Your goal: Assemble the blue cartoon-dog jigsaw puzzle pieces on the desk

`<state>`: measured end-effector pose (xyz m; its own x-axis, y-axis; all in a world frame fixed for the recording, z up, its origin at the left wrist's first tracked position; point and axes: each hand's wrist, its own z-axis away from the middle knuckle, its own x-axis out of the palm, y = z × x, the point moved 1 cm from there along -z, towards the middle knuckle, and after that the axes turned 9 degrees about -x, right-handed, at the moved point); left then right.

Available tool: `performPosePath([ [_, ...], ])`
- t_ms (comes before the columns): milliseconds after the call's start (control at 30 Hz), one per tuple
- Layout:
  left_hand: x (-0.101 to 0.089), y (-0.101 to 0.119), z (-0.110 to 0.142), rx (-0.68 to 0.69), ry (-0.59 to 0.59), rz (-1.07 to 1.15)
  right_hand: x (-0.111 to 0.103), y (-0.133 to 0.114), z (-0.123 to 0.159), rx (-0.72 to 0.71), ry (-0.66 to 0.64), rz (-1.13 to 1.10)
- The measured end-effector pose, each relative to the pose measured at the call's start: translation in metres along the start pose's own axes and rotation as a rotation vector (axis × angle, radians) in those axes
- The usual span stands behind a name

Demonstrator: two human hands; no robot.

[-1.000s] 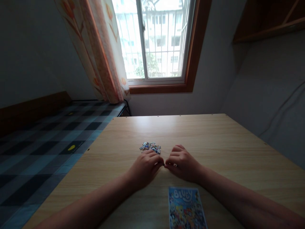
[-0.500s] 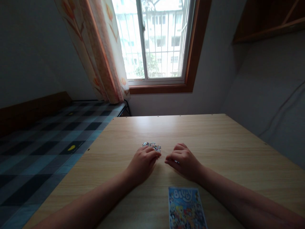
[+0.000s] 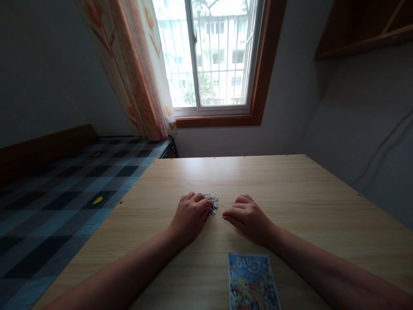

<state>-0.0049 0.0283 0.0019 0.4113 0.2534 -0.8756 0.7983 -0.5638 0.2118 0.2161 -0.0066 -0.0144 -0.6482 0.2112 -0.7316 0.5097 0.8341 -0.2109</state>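
A small heap of jigsaw puzzle pieces [image 3: 213, 204], multicoloured, lies on the wooden table [image 3: 258, 176]. My left hand [image 3: 192, 212] rests over the heap's left side with fingers curled and thumb close to the forefinger; whatever is between them is hidden. To the right of the heap, apart from it, is my right hand [image 3: 247, 214], its fingers closed in a pinch. A tiny pale edge of a puzzle piece shows at its fingertips. Nearer to me lies a blue picture sheet or box [image 3: 253, 282] printed "BLUEY" with cartoon characters.
A bed with a checked cover [image 3: 64, 189] stands along the table's left side. Beyond the table's far edge are a barred window [image 3: 222, 56] and a flowered curtain [image 3: 129, 64]. A wooden shelf [image 3: 368, 45] hangs at upper right, with a cable [image 3: 380, 144] below it.
My left hand has shifted slightly left, with its fingers curling over the heap and baring the heap's right side. My right hand has barely moved; the bluish bit under its fingers no longer shows.
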Motion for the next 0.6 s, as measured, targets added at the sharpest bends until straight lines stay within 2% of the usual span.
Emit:
performPosePath([
  [100, -0.001, 0.002, 0.001, 0.032, 0.009, 0.031, 0.000, 0.000, 0.000, -0.001, 0.003, -0.011],
  [300, -0.003, 0.015, 0.008, 0.204, 0.036, 0.123, -0.001, -0.001, -0.001, -0.023, 0.043, -0.013],
  [600, -0.002, 0.021, 0.009, 0.280, 0.022, 0.179, 0.002, 0.001, 0.001, -0.100, 0.095, -0.056],
])
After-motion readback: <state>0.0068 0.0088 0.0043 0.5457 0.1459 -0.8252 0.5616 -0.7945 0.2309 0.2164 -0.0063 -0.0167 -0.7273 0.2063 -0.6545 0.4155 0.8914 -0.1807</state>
